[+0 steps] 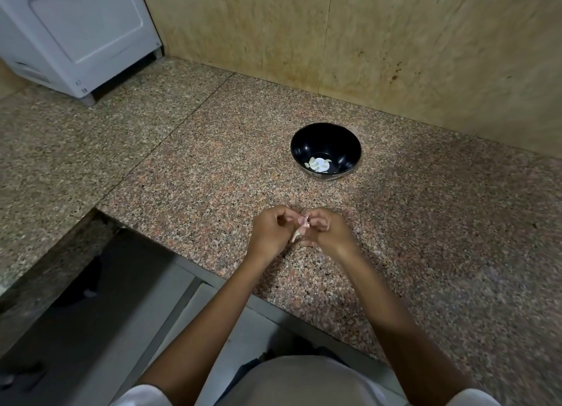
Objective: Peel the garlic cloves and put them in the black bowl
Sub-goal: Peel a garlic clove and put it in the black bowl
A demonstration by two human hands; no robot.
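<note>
Stone comes first: one speckled brown granite table fills most of the view, crossed by two thin seams, its near edge cut off at 7 o'clock where a dark floor drops away. One tan plywood wall panel stands behind it from 12 to 3 o'clock, its top out of frame. One white boxy appliance sits at 10 o'clock, only partly in view.

One round black bowl rests upright on the table at about 1 o'clock from the hands, well apart from them. On its bottom lie a few peeled pale garlic pieces; they overlap a round white patch, so their count is hard to make out.

Two bare hands meet just above the table near its front edge. The left hand and the right hand each have curled fingers, and both grips pinch one small pale tan garlic clove between them. The clove's upper end is hidden by fingertips; only its lower tip shows clearly, pointing toward 7 o'clock. Whether skin is lifting from it cannot be told.
</note>
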